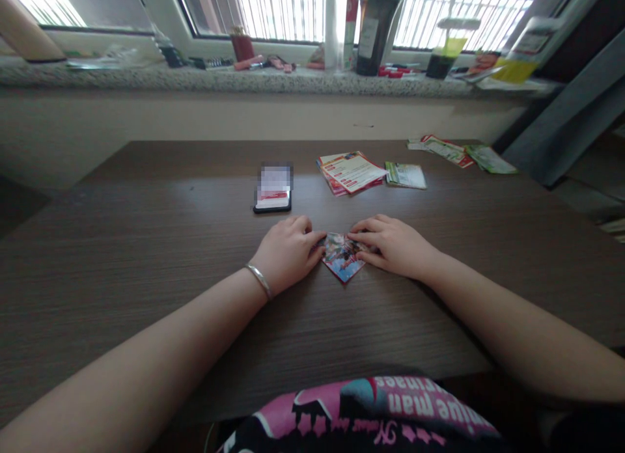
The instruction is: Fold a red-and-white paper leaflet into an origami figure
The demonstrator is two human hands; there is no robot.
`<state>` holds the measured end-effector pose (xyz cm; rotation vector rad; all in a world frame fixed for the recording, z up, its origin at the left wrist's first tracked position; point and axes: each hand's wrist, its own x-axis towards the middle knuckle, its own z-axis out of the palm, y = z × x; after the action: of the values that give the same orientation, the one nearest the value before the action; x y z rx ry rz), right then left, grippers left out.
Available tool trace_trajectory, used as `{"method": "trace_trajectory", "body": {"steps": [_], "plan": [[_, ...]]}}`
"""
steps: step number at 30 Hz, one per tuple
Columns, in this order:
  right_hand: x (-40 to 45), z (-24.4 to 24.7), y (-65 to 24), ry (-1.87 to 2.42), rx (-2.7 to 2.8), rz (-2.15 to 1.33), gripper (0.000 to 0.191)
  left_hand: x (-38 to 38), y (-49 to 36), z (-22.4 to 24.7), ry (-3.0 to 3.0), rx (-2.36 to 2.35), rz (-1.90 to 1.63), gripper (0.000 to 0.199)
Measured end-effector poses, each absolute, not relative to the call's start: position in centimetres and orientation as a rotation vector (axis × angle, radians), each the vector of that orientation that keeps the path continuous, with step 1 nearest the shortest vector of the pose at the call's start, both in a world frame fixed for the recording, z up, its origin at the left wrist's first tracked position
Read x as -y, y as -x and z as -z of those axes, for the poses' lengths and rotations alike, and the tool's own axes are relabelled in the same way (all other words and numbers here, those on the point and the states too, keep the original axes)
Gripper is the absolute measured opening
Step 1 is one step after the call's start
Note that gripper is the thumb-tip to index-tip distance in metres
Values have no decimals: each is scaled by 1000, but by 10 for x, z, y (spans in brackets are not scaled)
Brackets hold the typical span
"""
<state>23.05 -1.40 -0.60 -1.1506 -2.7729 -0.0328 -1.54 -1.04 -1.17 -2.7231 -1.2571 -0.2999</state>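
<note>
A small folded paper (344, 258) with a colourful print and red edges lies on the brown table, its pointed end towards me. My left hand (289, 250), with a silver bangle at the wrist, rests at the paper's left edge, its fingers pressed together on that side. On the right side, my right hand (390, 246) has its fingers apart and lying flat, the fingertips touching the paper's upper right part. Between the two hands the middle of the paper shows.
A phone (273, 187) lies beyond my left hand on the table (146, 245). Printed sheets (352, 172), a small green-and-white stack (405, 176) and leaflets (449, 151) lie farther back. Bottles (375, 33) and small items stand on the stone windowsill (195, 81).
</note>
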Motion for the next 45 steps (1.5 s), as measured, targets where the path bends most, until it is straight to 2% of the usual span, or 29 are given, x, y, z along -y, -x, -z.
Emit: {"method": "trace_trajectory", "body": {"steps": [6, 22, 45], "plan": [[18, -1, -239, 1354, 2718, 56, 28, 13, 17, 3, 2635, 1356, 158, 35], [14, -9, -264, 1569, 2745, 58, 21, 11, 25, -9, 2535, 1507, -57, 39], [8, 2, -268, 1542, 2636, -32, 22, 1, 36, 0, 2527, 1509, 93, 33]]}}
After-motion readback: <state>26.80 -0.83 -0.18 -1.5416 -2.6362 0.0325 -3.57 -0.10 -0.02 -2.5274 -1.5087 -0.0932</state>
